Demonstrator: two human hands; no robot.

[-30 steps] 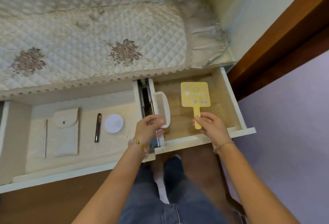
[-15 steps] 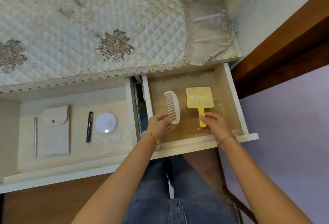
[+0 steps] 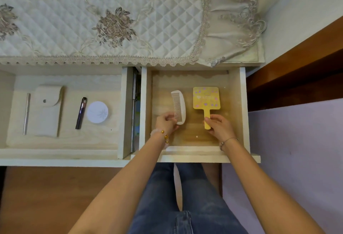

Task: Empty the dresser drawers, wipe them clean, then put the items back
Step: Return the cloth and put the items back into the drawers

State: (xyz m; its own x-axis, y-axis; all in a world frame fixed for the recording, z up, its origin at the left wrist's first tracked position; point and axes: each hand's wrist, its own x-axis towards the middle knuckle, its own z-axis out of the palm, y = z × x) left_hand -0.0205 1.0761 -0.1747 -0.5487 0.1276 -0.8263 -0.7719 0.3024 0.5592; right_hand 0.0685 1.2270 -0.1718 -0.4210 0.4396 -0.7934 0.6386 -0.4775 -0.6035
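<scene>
The comb (image 3: 179, 106) has shifted from the right drawer's (image 3: 243, 107) left wall to beside the mirror (image 3: 206, 98), centre-right of frame, with the left hand (image 3: 165, 123) pinching it and the right hand (image 3: 219, 127) gripping the mirror's handle, so restocking looks nearly done.

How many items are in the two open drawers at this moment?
6. Left drawer: a thin metal stick, a cream pouch, a dark pen-like tube and a round white compact. Right drawer: a white comb and a yellow hand mirror. More may hide under the dresser top.

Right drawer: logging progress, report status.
Left hand holds comb by near end. Right hand grips mirror handle. Both flat in drawer; nothing blocking.
</scene>
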